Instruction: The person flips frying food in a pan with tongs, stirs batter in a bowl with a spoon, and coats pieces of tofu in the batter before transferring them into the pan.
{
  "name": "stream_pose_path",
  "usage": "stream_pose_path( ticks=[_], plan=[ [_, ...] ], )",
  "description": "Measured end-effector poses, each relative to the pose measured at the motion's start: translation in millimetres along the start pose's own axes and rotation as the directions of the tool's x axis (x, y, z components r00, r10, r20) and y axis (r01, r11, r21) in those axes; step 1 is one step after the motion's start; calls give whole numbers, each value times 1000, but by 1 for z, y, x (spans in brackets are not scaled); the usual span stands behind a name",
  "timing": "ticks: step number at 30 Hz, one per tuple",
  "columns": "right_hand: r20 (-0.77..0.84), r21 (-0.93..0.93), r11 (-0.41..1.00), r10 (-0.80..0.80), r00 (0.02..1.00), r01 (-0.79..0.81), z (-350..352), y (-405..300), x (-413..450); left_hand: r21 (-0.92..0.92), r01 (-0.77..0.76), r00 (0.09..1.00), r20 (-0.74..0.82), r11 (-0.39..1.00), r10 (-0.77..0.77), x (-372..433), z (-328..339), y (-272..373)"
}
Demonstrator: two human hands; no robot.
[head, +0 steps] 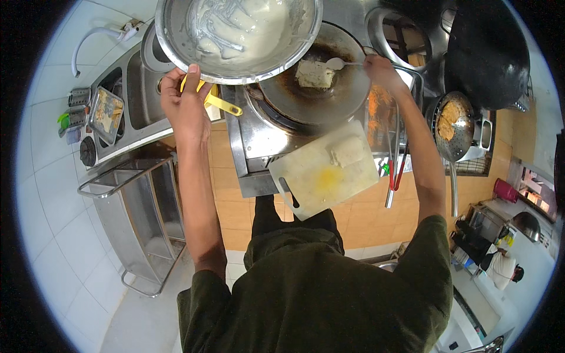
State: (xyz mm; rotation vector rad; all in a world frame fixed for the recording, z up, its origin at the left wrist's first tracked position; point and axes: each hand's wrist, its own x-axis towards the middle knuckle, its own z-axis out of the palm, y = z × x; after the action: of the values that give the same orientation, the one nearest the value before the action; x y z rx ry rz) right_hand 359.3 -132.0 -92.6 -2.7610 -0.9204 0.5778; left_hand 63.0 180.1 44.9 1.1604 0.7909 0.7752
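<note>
My left hand grips the rim of a large metal bowl, which is tilted and coated inside with pale batter. My right hand holds a spoon over a dark wok. The spoon's bowl is at the edge of a pale, coated block of food lying in the wok. Nearer to me, a white cutting board bears another pale block and a yellow stain. A yellow plastic handle shows under the metal bowl, by my left hand.
Right of the wok are a tray of shredded orange food, red-handled tongs, and a perforated ladle with fried pieces. A large black wok stands far right. Left are a sink and a steel rack. Another person is far off.
</note>
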Motion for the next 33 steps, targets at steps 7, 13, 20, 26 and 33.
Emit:
stream_pose_path(
  ticks=[7, 13, 20, 26, 33],
  plan=[
    [-81, 15, 997, -70, 994, 71, 0, 0, -22, 31, -10, 999, 35, 999, 9, 1, -4, -3],
    [-123, -6, 999, -54, 991, 54, 12, -7, -29, 22, 4, 999, 54, 1000, -5, -2, -1, -2],
    [-130, 17, 997, -75, 989, 77, 6, -40, -59, 13, 1, 999, 48, 1000, -1, -2, -6, -2],
    [-105, -54, 997, -67, 992, 62, -4, -63, -85, -11, 39, 998, 44, 999, -39, -5, -4, 4],
    [-233, -198, 961, -239, 942, 195, 10, -71, -93, -14, 24, 998, 64, 1000, -23, -2, -13, 3]
  ],
)
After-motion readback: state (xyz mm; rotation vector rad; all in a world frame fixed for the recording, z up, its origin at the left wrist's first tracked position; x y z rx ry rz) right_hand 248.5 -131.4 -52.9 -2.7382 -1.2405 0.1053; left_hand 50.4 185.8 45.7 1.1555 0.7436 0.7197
